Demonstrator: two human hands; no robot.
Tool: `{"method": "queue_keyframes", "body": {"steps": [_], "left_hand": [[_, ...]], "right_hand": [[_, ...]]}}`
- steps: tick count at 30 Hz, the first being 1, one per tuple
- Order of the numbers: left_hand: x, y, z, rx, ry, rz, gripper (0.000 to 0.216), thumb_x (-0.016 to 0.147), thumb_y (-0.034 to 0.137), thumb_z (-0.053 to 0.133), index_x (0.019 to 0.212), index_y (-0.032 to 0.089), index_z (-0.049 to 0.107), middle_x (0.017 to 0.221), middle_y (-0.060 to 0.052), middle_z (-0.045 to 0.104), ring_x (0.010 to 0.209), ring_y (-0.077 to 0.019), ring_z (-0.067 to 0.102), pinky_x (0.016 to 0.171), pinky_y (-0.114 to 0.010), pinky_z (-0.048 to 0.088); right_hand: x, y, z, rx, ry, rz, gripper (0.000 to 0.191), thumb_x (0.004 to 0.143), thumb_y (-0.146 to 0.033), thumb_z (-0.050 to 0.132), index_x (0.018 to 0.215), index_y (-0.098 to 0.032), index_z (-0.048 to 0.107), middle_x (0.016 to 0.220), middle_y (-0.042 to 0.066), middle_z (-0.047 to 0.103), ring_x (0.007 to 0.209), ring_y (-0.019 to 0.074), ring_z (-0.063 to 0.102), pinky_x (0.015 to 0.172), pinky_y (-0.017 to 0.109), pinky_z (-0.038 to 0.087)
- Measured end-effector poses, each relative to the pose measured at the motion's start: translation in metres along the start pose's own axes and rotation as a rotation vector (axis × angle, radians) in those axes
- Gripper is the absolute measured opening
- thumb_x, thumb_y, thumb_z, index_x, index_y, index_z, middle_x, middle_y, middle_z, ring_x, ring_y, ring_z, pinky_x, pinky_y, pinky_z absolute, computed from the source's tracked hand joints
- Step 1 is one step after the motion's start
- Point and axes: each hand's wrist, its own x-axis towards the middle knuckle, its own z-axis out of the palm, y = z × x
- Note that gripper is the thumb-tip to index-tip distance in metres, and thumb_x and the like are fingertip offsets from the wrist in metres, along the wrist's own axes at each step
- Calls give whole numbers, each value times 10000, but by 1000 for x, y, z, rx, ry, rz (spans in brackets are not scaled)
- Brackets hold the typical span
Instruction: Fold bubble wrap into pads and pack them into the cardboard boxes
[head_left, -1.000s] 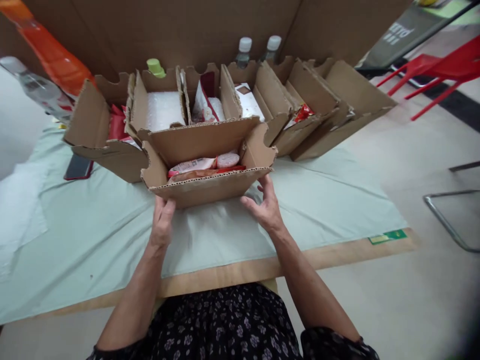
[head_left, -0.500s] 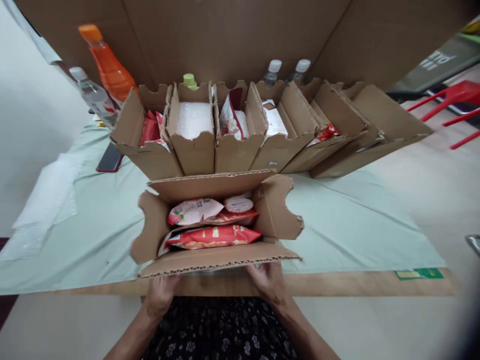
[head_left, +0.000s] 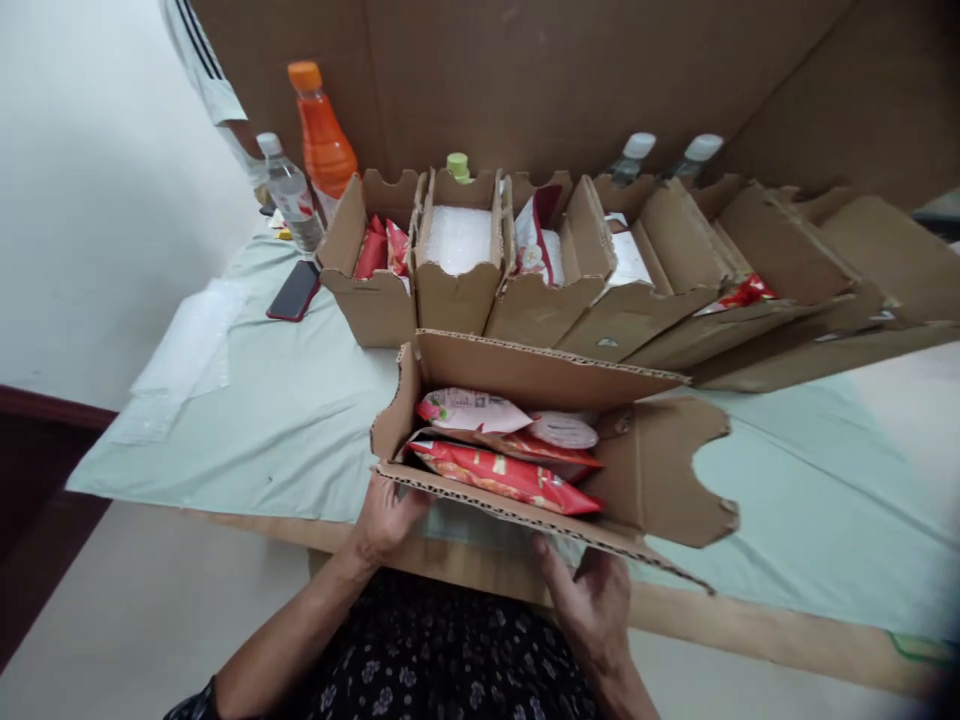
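Observation:
An open cardboard box stands at the table's near edge, flaps up, turned slightly askew. Inside lie a red snack packet, a pink-and-white packet and a pale round wrapped item. My left hand grips the box by its near left corner, fingers partly hidden under the flap. Lower on the near side, my right hand holds the box, thumb against the wall and fingertips out of sight beneath the flap.
Behind stands a row of open cardboard boxes holding packets and bubble wrap. Bottles rise behind them, including an orange bottle and a clear bottle. A phone and bubble-wrap sheets lie left on the green cloth.
The view has swung left, so everything sits farther right. The box has turned, its right end now nearer to me. Both hands stay at its near side.

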Motion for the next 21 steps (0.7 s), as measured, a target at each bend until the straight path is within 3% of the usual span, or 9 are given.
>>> {"method": "queue_keyframes", "body": {"steps": [4,7,9,11,15,17,21], "left_hand": [[7,-7,-63,-2,165,-20,459,746,372,781,1175,215,746,1160,-88,772,1169,-349,692,1066,-475,548],[30,-5,-118,-65,278,-63,428,642,284,765,1062,198,757,1066,-68,775,1117,-334,697,1004,-444,563],[45,-4,-147,-123,350,-69,409,586,283,745,983,182,754,1005,-63,773,1086,-330,700,987,-435,562],[55,-4,-164,-154,433,-62,415,567,296,739,963,174,746,1000,-60,773,1090,-322,698,1006,-430,549],[50,-13,-169,-123,571,-92,450,657,365,755,1065,177,732,1087,-57,779,1148,-297,687,1074,-421,517],[40,-20,-161,-107,606,-106,496,702,413,778,1140,189,715,1168,-62,772,1194,-290,679,1082,-407,521],[25,-26,-143,-166,657,-103,546,768,500,804,1237,250,681,1301,-46,737,1282,-274,655,1099,-383,532]], "right_hand": [[-7,-24,43,119,-159,-98,420,899,-474,696,1246,-241,659,1073,119,737,982,341,715,826,510,618],[-4,-48,76,229,-318,-245,751,904,-403,683,1588,-286,399,1476,153,594,1302,372,623,1022,572,579],[0,-58,92,264,-422,-368,869,890,-362,684,1655,-302,279,1630,149,444,1437,382,520,1087,588,546],[7,-61,100,270,-526,-446,858,892,-317,675,1654,-312,281,1651,142,423,1462,368,501,1108,581,535],[37,-49,108,225,-489,-342,700,947,-328,640,1594,-301,374,1546,151,544,1393,336,572,1066,554,564],[54,-43,116,216,-475,-285,695,943,-394,650,1575,-268,390,1525,170,551,1365,347,585,998,541,598],[72,-51,145,252,-565,-319,609,901,-476,689,1429,-223,523,1328,166,665,1182,352,665,943,554,610]]}}
